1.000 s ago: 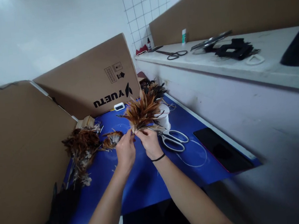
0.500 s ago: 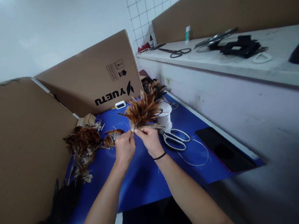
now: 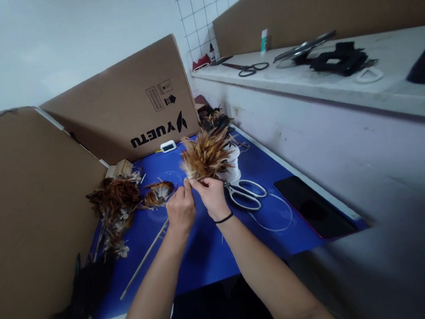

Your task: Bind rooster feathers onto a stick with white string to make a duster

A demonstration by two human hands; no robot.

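Observation:
A brown and tan feather bundle (image 3: 206, 155) fans out above my two hands, over the blue table. My right hand (image 3: 213, 197) pinches its pale base between thumb and fingers. Close beside it, my left hand (image 3: 182, 210) is closed at the same base, its knuckles up. A thin stick (image 3: 143, 261) runs from under my left hand down toward the table's near-left edge, in line with the feather base. What lies inside the left fingers is mostly hidden. Behind the bundle, partly covered, stands a white spool (image 3: 234, 165). Silver-handled scissors (image 3: 246, 195) lie right of my right hand.
Loose brown feathers (image 3: 116, 196) and a smaller feather clump (image 3: 158, 193) lie left; black feathers (image 3: 91, 286) hang near the front edge. A phone (image 3: 315, 207) and a clear strand (image 3: 279, 229) lie right. Cardboard (image 3: 117, 103) walls the back; a shelf (image 3: 302, 75) runs along the right.
The feather bundle has turned, showing more of its lighter feathers. The thin stick has come into view beside my left forearm. Both hands stay at the feather base.

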